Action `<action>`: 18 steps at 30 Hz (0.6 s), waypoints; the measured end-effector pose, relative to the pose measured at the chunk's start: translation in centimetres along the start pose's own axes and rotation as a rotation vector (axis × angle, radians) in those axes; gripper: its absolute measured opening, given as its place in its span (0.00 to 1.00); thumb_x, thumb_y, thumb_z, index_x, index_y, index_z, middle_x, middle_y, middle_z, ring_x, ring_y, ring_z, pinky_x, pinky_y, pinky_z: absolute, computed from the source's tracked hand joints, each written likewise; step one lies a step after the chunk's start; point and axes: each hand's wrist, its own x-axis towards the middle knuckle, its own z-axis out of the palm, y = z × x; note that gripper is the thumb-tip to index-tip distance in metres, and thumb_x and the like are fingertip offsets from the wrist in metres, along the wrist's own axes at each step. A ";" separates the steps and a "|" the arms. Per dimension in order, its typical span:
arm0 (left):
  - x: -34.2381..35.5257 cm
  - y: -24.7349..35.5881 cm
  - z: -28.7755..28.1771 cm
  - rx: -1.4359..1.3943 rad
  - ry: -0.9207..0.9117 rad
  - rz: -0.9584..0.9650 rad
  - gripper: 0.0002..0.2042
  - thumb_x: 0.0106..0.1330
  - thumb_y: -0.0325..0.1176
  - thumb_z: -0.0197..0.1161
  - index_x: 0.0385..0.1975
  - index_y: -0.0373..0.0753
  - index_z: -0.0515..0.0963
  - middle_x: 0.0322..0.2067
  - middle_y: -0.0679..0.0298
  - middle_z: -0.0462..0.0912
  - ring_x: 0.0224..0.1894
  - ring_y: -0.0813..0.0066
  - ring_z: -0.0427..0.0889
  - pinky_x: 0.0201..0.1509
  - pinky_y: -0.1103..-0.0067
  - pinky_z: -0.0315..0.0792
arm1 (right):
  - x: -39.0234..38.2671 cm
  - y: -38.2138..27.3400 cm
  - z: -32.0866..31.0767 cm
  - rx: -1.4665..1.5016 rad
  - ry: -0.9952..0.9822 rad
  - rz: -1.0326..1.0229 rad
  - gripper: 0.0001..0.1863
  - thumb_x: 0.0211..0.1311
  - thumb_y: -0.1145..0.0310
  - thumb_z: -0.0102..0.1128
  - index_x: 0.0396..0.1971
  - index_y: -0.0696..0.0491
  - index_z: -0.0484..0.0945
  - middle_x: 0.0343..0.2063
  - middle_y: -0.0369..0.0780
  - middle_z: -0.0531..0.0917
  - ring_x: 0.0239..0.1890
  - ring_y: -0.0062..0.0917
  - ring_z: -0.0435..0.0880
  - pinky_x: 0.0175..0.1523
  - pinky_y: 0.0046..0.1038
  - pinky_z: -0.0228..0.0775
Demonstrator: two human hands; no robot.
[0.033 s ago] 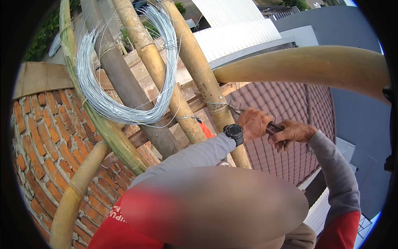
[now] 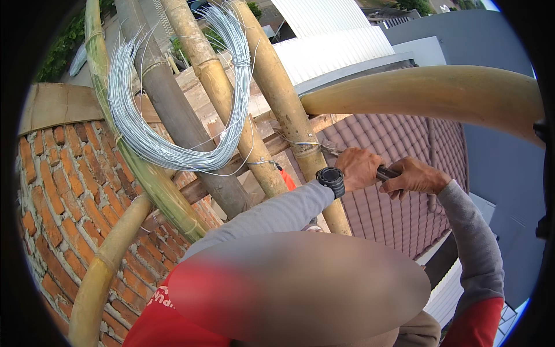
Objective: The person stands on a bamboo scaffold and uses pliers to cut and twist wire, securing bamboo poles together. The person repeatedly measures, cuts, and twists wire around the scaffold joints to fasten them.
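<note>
My left hand point(image 2: 359, 169), with a black watch on its wrist, is closed around a metal tool point(image 2: 387, 172) near its front end, just right of a tan bamboo pole point(image 2: 312, 162). My right hand point(image 2: 419, 176) grips the dark handle of that same tool. The tool's far end reaches toward a wire binding point(image 2: 302, 143) wrapped round the pole; exactly what it grips there is too small to tell. A large coil of silvery wire point(image 2: 121, 101) lies across several bamboo poles at upper left.
A thick bamboo point(image 2: 428, 89) crosses the right side. A brick wall point(image 2: 58, 220) stands left, with another pole point(image 2: 101, 269) in front of it. Below are a tiled roof point(image 2: 393, 220), white corrugated roofing point(image 2: 324, 52) and ground far down point(image 2: 144, 11), visible through gaps between poles.
Both my hands and the tool have shifted slightly right and upward, my right hand a little more so. The poles and coil sit marginally differently in view.
</note>
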 end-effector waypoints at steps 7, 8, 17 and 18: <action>6.4 -2.4 -3.9 -0.199 -0.374 -0.040 0.13 0.52 0.39 0.70 0.16 0.40 0.76 0.16 0.62 0.78 0.18 0.67 0.78 0.22 0.71 0.69 | 1.5 -1.2 4.1 -1.630 1.074 -0.260 0.30 0.60 0.60 0.67 0.61 0.55 0.73 0.41 0.38 0.76 0.52 0.28 0.74 0.65 0.45 0.63; 7.2 -2.6 -4.6 -0.300 -0.591 -0.130 0.13 0.51 0.39 0.71 0.16 0.40 0.75 0.15 0.64 0.76 0.17 0.70 0.76 0.20 0.73 0.67 | 2.2 0.2 2.6 -1.730 1.227 -0.372 0.30 0.60 0.59 0.67 0.61 0.53 0.73 0.41 0.37 0.76 0.52 0.28 0.74 0.64 0.45 0.64; 8.6 -1.8 -5.8 -0.483 -0.844 -0.292 0.11 0.54 0.39 0.75 0.27 0.39 0.82 0.19 0.65 0.78 0.22 0.74 0.80 0.25 0.74 0.74 | 5.8 4.3 0.1 -1.150 0.944 -0.505 0.13 0.64 0.68 0.63 0.46 0.51 0.76 0.36 0.36 0.78 0.42 0.27 0.81 0.45 0.32 0.81; 8.3 -1.6 -5.7 -0.348 -0.729 -0.232 0.11 0.54 0.38 0.75 0.28 0.38 0.82 0.20 0.63 0.79 0.24 0.71 0.81 0.28 0.71 0.76 | 5.7 4.1 0.2 -1.055 0.980 -0.559 0.12 0.64 0.70 0.63 0.46 0.52 0.76 0.36 0.37 0.79 0.42 0.29 0.82 0.44 0.34 0.81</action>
